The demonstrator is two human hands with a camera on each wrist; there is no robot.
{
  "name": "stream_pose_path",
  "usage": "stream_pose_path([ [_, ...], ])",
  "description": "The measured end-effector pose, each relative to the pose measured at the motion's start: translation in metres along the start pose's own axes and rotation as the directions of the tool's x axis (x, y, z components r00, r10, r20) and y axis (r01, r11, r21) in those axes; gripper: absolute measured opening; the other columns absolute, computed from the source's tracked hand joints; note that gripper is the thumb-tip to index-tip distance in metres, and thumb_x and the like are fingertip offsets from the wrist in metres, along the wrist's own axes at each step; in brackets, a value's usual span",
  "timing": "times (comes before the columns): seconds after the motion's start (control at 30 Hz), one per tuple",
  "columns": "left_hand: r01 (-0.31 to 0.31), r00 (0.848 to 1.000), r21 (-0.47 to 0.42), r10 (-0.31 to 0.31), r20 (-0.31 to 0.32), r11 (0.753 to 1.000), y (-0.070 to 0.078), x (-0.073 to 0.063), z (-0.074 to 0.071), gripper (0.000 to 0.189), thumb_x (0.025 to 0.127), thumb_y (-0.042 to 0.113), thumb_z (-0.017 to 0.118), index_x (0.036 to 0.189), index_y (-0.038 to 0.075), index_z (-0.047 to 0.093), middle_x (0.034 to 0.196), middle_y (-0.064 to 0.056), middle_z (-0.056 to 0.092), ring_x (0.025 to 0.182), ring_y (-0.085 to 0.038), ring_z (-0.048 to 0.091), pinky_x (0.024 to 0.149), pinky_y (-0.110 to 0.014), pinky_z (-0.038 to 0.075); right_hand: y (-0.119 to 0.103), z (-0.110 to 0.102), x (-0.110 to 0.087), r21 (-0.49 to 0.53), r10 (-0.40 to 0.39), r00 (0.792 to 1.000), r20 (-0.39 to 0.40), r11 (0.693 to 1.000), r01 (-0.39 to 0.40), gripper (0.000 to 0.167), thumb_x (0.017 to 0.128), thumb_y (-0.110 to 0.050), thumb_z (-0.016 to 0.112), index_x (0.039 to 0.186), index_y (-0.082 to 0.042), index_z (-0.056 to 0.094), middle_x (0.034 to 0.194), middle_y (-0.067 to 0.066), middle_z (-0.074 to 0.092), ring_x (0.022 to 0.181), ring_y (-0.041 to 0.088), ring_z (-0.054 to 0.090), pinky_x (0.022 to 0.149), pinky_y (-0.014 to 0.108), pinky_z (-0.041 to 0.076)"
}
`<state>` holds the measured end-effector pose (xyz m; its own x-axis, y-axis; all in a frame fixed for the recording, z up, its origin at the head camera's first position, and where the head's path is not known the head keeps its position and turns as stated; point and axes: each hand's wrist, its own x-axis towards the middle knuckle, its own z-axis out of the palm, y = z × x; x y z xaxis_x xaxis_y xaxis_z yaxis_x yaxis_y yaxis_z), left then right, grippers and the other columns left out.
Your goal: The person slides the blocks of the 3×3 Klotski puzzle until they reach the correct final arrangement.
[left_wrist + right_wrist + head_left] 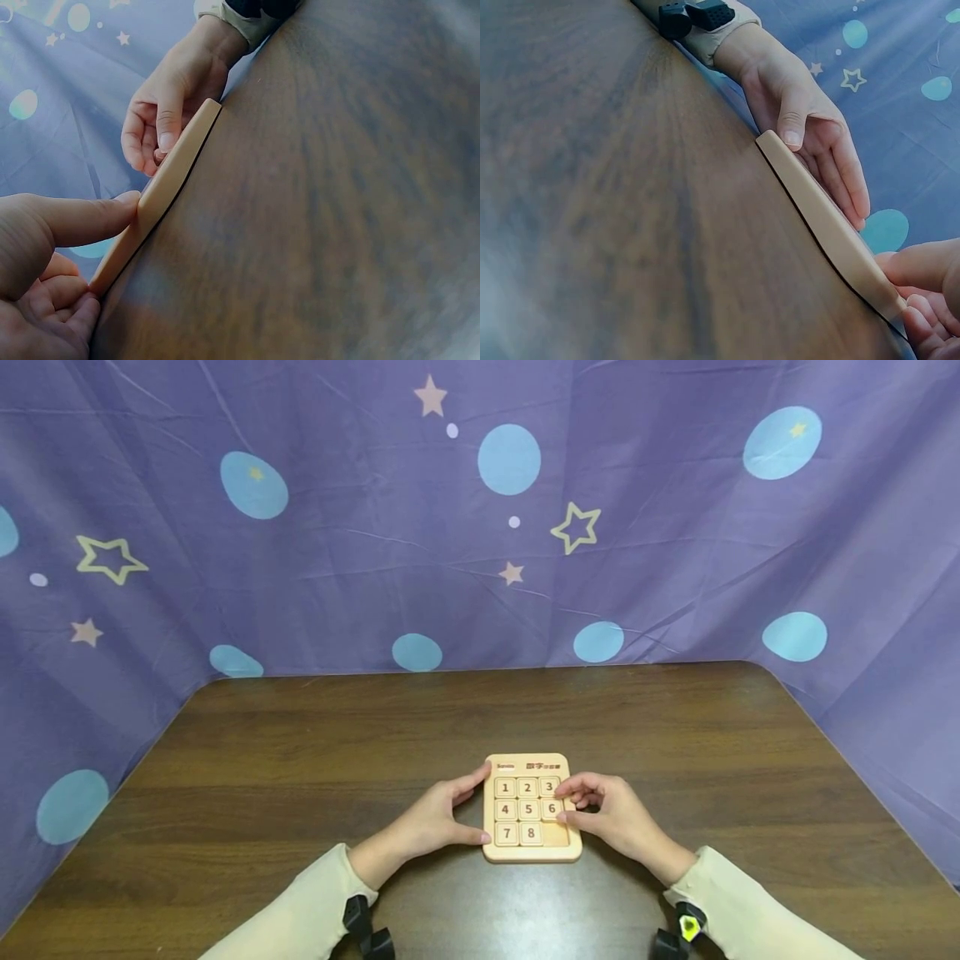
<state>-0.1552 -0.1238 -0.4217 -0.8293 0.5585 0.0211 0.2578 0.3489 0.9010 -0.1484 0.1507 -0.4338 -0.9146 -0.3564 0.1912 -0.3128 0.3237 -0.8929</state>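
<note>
A wooden number slide puzzle (pixel 522 854) lies flat on the table, its tiles numbered 1 to 8 in order, with a bare slot at bottom right. Along its left side rests my left hand (pixel 432 818): the index fingertip touches near the upper corner, the thumb the lower part, both fairly straight. My right hand (pixel 622 820) reaches in from the right. Its index fingertip is at the 3 tile (pixel 548 787) and its thumb tip at the right edge of the 6 tile (pixel 551 809); the other fingers are bent. Both wrist views show the puzzle's near edge (pixel 169 176) side-on.
The brown wooden table (pixel 300 760) spreads around the puzzle on all sides. Behind it hangs a purple curtain (pixel 360 527) with stars and blue dots. Black devices (pixel 369 931) are strapped at both light sleeves.
</note>
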Motion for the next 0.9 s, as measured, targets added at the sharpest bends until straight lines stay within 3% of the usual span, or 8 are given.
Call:
stream_pose_path([
  [0.4, 0.021, 1.0, -0.011, -0.021, -0.001, 1.0, -0.0005, -0.0004, 0.001, 0.089, 0.071, 0.004, 0.08, 0.143, -0.006, 0.03, 0.151, -0.015, 0.028, 0.139, -0.028, 0.026, 0.113, -0.041, 0.026, 0.0007, 0.0014, -0.0021, 0.0, 0.016, 1.0, -0.011, 1.0, -0.016, 0.026, 0.074, -0.009, 0.078, 0.097, -0.002, 0.067, 0.092, 0.006, 0.068, 0.078, 0.009, 0.056, 0.071, 0.02, 0.053],
  [0.9, 0.028, 0.999, -0.057, -0.03, -0.026, 0.998, -0.0044, -0.0027, -0.0001, 0.09, 0.07, 0.004, 0.081, 0.143, -0.006, 0.031, 0.15, -0.018, 0.029, 0.137, -0.033, 0.027, 0.112, -0.045, 0.027, 0.0058, 0.0057, -0.0012, 0.028, -0.007, 1.0, -0.011, 1.0, 0.008, 0.022, 0.076, -0.008, 0.076, 0.096, -0.001, 0.068, 0.091, 0.007, 0.069, 0.078, 0.008, 0.057, 0.071, 0.02, 0.054],
])
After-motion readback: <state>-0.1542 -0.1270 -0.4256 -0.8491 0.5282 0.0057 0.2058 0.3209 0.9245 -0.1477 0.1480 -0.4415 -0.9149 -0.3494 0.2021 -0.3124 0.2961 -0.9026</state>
